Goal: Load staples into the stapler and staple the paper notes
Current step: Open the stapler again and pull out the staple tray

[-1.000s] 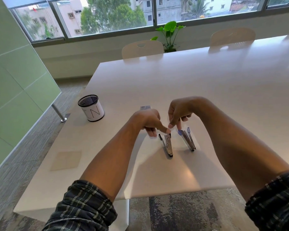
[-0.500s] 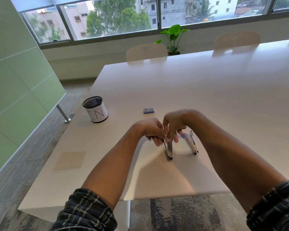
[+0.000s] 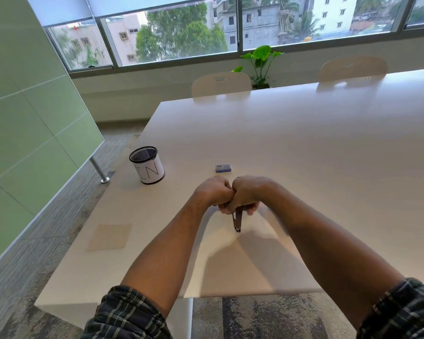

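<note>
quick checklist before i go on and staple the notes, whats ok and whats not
1. Small metal stapler held in both hands: ok, left hand and right hand curl round it.
2. Stapler closed: cannot tell, fingers hide its rear.
3. Staples loaded: cannot tell.
4. Small blue staple box within reach: ok, just beyond the hands.
5. Pale square paper note in position: not ok, lying off to the left.
6. White-wrapped black mesh cup out of the way: ok.

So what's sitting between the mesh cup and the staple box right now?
Nothing: the head view shows only bare table between the mesh cup and the staple box.
</note>
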`<state>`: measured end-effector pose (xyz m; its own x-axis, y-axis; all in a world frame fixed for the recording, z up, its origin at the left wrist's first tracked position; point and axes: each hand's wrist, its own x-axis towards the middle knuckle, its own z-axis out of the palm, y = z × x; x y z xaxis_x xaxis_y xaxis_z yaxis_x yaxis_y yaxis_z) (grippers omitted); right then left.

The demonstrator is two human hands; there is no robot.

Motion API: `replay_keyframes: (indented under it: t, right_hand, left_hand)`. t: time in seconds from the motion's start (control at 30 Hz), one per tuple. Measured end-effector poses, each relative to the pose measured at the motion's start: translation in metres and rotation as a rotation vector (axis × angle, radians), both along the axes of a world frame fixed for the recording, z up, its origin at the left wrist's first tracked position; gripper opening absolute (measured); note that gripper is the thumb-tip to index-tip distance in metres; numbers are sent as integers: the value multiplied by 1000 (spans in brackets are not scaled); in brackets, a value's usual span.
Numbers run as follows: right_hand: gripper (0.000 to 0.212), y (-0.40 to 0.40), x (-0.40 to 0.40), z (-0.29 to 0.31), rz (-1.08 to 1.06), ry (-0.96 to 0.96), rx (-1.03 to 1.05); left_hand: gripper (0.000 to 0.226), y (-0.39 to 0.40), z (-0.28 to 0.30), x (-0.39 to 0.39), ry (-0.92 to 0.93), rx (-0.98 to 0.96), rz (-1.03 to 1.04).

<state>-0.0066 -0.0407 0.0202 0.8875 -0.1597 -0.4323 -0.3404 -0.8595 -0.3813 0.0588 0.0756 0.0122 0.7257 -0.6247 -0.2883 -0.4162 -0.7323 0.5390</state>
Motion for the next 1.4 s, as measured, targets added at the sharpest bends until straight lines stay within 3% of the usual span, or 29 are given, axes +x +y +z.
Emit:
replay_keyframes:
  t: [0.37, 0.57, 0.77, 0.87, 1.03, 1.1, 1.2, 1.27, 1.4]
  right_hand:
    - [22, -1, 1, -1, -114, -123, 155]
    - [23, -7, 0, -4, -178, -215, 228]
    - [21, -12, 0, -3, -208, -509, 405]
    - [28, -13, 0, -2, -174, -573, 517]
    - [51, -9, 1, -5, -192, -630, 741]
    - [48, -5, 4, -7, -258, -671, 776]
    - [26, 3, 7, -10, -296, -705, 709]
    - [28, 8, 9, -13, -311, -709, 635]
    - [37, 16, 12, -18, -378, -699, 767]
  left_hand:
    - [19, 7, 0, 5, 91, -119, 83]
    - [14, 12, -4, 7, 198, -249, 147]
    - [52, 18, -6, 7, 602, -568, 281]
    - [45, 24, -5, 6, 705, -677, 331]
    - [28, 22, -6, 5, 703, -893, 395]
    - [28, 18, -7, 4, 684, -968, 433]
    - [26, 10, -9, 2, 662, -1052, 503]
    - [20, 6, -10, -2, 673, -1102, 536]
    - [17, 0, -10, -9, 726, -1177, 612]
